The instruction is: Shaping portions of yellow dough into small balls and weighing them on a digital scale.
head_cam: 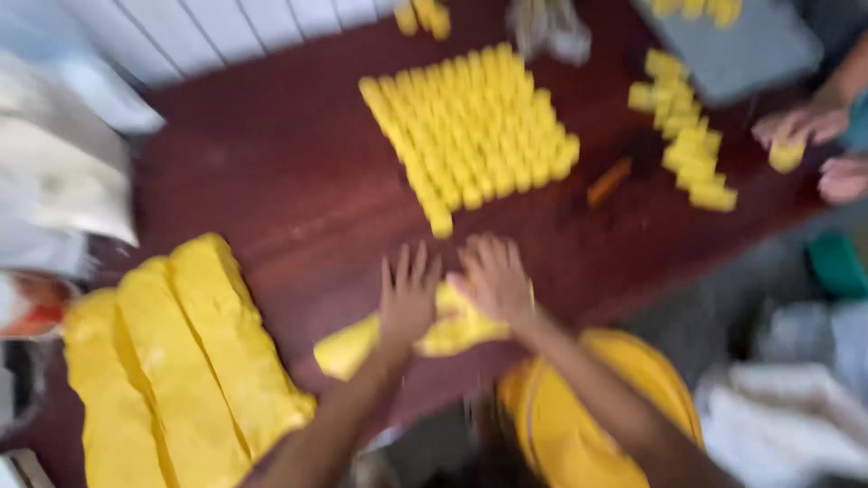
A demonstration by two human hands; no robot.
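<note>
Yellow dough roll [362, 348] under flat open hands, left hand [407, 303], right hand [493, 280], yellow bowl [561, 434] contents hidden

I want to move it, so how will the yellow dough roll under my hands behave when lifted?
The yellow dough roll likely sags: it looks soft, flattened under the left hand and right hand. Probably sticky, not slippery. Could tear.

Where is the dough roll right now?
In the head view, the dough roll lies bottom-centre on the table, under both hands, right of the big dough slabs.
</note>
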